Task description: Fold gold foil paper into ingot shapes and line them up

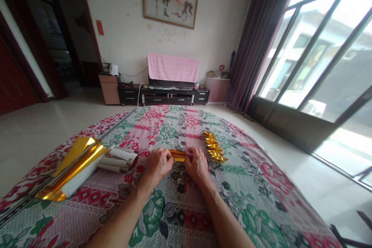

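Note:
Between my two hands a small strip of gold foil paper is stretched just over the patterned cloth. My left hand has its fingers closed on the strip's left end. At the other end, my right hand grips it with thumb and fingers pressed together. To the right, a row of folded gold foil pieces lies on the cloth. Left of my hands are several white paper rolls, and beyond them a stack of gold foil sheets, partly curled, with white undersides.
A flowered cloth covers the round table. Farther off, a low black cabinet stands by the wall, with a pink towel draped over what sits on it. A purple curtain and large windows are on the right.

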A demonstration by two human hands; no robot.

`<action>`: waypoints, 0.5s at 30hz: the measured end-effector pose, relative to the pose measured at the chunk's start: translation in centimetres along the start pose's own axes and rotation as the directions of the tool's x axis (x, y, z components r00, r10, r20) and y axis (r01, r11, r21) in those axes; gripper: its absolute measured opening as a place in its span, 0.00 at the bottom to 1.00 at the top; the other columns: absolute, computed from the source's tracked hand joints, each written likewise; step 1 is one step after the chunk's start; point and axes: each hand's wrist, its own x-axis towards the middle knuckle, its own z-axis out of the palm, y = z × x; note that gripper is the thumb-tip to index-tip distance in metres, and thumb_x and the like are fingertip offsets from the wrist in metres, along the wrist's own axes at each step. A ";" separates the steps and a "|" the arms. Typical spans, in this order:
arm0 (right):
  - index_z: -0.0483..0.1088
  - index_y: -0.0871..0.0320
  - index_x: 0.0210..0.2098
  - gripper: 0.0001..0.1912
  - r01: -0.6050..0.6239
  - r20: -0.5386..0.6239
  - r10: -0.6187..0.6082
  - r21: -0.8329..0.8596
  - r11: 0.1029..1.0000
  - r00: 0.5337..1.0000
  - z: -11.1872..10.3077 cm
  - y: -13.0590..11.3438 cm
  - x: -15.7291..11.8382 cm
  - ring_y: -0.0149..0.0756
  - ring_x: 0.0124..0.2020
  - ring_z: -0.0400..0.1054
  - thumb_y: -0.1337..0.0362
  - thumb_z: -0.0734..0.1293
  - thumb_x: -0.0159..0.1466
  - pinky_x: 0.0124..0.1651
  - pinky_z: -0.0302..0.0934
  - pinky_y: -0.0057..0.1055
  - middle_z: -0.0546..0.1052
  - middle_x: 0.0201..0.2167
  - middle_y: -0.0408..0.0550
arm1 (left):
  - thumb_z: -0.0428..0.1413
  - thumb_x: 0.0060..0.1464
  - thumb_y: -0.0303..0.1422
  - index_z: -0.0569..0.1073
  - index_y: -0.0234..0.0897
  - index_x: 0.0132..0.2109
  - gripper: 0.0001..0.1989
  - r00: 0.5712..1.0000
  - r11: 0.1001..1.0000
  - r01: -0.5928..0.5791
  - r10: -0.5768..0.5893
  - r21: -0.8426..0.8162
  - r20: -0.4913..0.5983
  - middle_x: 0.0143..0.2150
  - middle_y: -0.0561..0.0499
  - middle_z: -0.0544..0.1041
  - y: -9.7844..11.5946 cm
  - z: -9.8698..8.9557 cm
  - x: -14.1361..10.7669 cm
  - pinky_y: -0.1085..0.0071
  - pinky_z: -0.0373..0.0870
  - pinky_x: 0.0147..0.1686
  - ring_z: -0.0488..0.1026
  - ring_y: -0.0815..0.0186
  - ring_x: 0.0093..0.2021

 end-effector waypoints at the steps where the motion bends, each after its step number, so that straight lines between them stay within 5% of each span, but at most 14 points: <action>1: 0.68 0.57 0.40 0.13 -0.002 -0.014 0.002 0.020 1.000 1.000 0.0 0.0 0.0 0.33 0.36 0.64 0.70 0.60 0.55 0.39 0.54 0.27 0.70 0.34 0.46 | 0.52 0.49 0.34 0.73 0.38 0.29 0.07 1.000 1.000 -0.010 0.010 -0.007 -0.001 0.30 0.49 0.71 -0.1 0.0 -0.1 0.69 0.60 0.38 0.68 0.63 0.35; 15: 0.71 0.56 0.32 0.07 0.166 -0.040 -0.162 0.134 0.977 0.986 -0.3 -0.8 0.2 0.33 0.40 0.64 0.68 0.62 0.57 0.45 0.56 0.27 0.70 0.39 0.46 | 0.52 0.50 0.35 0.73 0.38 0.30 0.07 0.999 1.000 -0.030 0.030 0.004 -0.017 0.31 0.49 0.71 0.1 -0.4 -0.4 0.70 0.60 0.37 0.67 0.63 0.36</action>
